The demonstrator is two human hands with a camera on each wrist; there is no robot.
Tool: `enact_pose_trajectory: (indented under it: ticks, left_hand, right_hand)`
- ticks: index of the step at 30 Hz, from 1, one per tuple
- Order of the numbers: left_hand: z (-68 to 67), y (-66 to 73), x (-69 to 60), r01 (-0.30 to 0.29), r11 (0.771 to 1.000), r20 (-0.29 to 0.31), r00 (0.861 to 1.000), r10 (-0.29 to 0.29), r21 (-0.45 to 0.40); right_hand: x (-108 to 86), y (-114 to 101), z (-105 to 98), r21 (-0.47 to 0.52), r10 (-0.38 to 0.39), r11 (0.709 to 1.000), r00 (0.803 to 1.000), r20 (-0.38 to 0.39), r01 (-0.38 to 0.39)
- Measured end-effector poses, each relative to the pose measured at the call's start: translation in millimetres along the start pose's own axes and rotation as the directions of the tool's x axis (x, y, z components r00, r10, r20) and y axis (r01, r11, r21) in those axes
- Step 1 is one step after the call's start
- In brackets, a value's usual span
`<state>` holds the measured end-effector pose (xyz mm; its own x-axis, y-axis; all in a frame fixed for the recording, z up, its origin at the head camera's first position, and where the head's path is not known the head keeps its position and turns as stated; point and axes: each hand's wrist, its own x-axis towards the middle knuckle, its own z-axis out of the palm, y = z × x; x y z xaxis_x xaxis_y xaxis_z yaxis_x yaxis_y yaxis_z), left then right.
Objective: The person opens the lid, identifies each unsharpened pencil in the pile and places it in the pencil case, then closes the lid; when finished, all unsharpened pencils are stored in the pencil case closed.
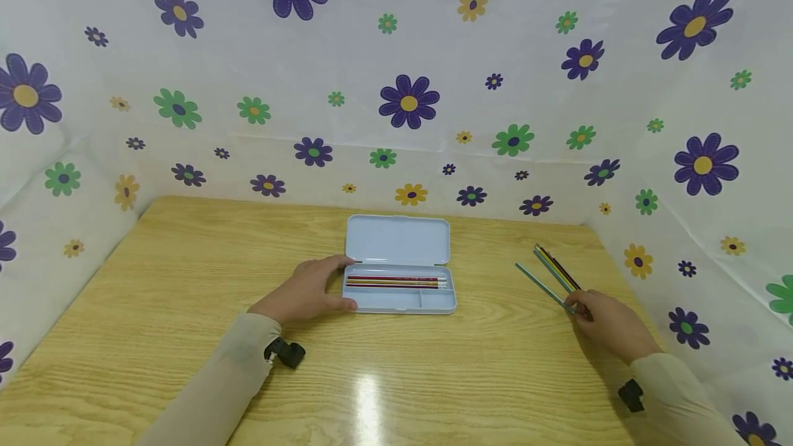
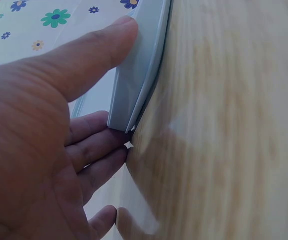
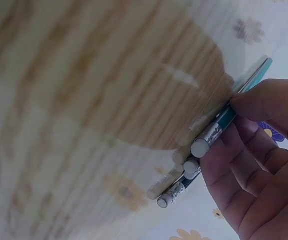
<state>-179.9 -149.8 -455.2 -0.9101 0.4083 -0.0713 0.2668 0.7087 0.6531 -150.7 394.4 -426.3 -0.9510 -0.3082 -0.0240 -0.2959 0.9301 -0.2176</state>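
Note:
A pale blue pencil case (image 1: pixel 384 300) lies unfolded on the table, its lid (image 1: pixel 398 239) tipped back. Inside the rear compartment several red and yellow striped pencils (image 1: pixel 393 282) lie side by side, eraser ends to the right. My left hand (image 1: pixel 306 288) grips the case's left end, thumb at the front corner and fingers toward the hinge side. At the right, my right hand (image 1: pixel 613 325) pinches a teal pencil (image 1: pixel 542 286) near its eraser end. Other pencils (image 1: pixel 559 268), teal, yellow and dark, lie close beside it under the fingers; the right wrist view shows three white erasers (image 3: pixel 200 147).
The wooden table (image 1: pixel 434 370) carries the case in its middle and the loose pencils toward its right edge. A white flowered cloth (image 1: pixel 347 54) rises behind the table and along both sides, close to the right hand.

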Motion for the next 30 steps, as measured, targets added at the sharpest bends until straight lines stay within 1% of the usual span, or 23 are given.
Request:
enact_pose_trajectory:
  ticks: [11,18,24,27,30]
  left_hand:
    - [-1.0,0.2,0.3,-0.007,1.000,-0.001,1.000,0.007,0.012]
    - [-1.5,-0.2,0.9,-0.006,1.000,0.000,1.000,0.006,0.007]
    - [-0.9,-0.6,0.4,0.012,1.000,0.004,1.000,-0.012,0.000]
    - [-0.9,-0.6,-0.5,0.014,1.000,0.005,1.000,-0.014,-0.004]
    - [-0.3,-0.6,-0.8,0.018,1.000,0.005,1.000,-0.018,-0.007]
  right_hand:
    - [2.0,-1,1,-0.016,0.007,1.000,1.000,-0.003,-0.007]
    - [7.7,-12,0,-0.039,-0.014,0.999,0.999,-0.045,0.012]
    - [17.3,-36,-6,-0.060,-0.080,0.995,0.991,-0.107,0.074]
    - [23.1,-51,-9,-0.075,-0.129,0.990,0.983,-0.134,0.119]
    - [30.1,-65,-8,-0.082,-0.189,0.981,0.969,-0.162,0.178]
